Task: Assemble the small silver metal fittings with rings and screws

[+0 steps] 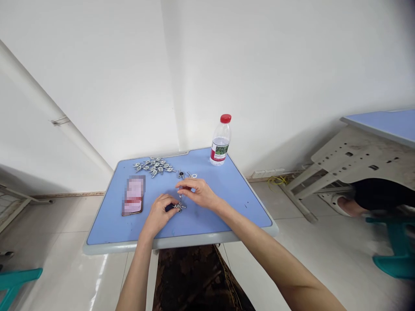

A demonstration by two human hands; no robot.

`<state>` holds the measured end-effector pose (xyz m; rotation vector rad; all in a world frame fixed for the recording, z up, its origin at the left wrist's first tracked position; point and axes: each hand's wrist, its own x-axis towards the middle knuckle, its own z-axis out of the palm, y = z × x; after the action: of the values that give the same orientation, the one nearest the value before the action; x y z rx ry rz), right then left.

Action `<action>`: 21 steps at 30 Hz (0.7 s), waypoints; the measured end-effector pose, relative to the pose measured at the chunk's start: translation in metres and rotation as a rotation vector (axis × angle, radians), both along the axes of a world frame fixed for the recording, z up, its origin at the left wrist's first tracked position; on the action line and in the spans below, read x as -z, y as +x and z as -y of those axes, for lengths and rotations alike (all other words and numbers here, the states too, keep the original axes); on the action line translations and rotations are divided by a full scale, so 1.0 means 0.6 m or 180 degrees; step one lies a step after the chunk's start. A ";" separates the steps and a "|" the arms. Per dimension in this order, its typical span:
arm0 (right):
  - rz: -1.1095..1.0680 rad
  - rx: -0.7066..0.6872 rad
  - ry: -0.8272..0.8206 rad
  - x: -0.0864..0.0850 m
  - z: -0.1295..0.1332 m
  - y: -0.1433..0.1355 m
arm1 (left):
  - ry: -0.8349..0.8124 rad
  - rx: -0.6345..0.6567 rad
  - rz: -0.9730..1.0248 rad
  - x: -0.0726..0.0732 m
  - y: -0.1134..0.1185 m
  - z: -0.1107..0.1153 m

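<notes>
Small metal fitting (180, 207) sits mid-job near the front edge of a blue-topped desk (103, 224). The L hand (160, 211) lies at the fitting's 9 o'clock, thumb & index pinching it; the R hand (200, 192), at 2 o'clock, grips a slim tool, prob. a mini screwdriver (180, 195), approx. upright w/ its lower end at the fitting. Whether tip & metal touch is too small to tell. A dark blue item (169, 207), partly hidden, shows under the L palm.

Progress, by the look of it: one pc. in work, not yet set down. A black-topped pc. (181, 173) lies at 12 o'clock, just beyond the R fingers, w/ a loose ring-ended pc. (194, 176) nearer 1. A pile of similar metal fittings (154, 166) spreads at 11 o'clock, well apart from both hands; done or waiting, can't tell, so the qty. left is unclear.

Farther out: smartphone (133, 196) btwn. 9 & 10, red-capped plastic bottle (221, 144) at 1, second desk (389, 125) at 2, another person's foot (344, 206) approx. 3.
</notes>
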<state>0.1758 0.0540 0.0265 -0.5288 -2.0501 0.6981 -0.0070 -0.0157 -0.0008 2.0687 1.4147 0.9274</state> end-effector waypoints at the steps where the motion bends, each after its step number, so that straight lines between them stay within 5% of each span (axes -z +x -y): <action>1: 0.0002 -0.0001 -0.0009 0.000 0.000 0.000 | 0.0000 0.0008 0.0001 0.001 0.000 0.000; 14: 0.0291 0.0228 0.0099 0.021 0.007 -0.003 | -0.0041 0.0047 -0.0072 0.010 0.000 -0.005; 21: 0.0485 -0.0193 0.0385 0.002 0.005 0.008 | -0.0030 0.0086 -0.0079 0.012 -0.002 -0.006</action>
<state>0.1809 0.0510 0.0250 -0.4640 -2.2428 0.5794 -0.0084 -0.0122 -0.0078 2.0941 1.3974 0.8853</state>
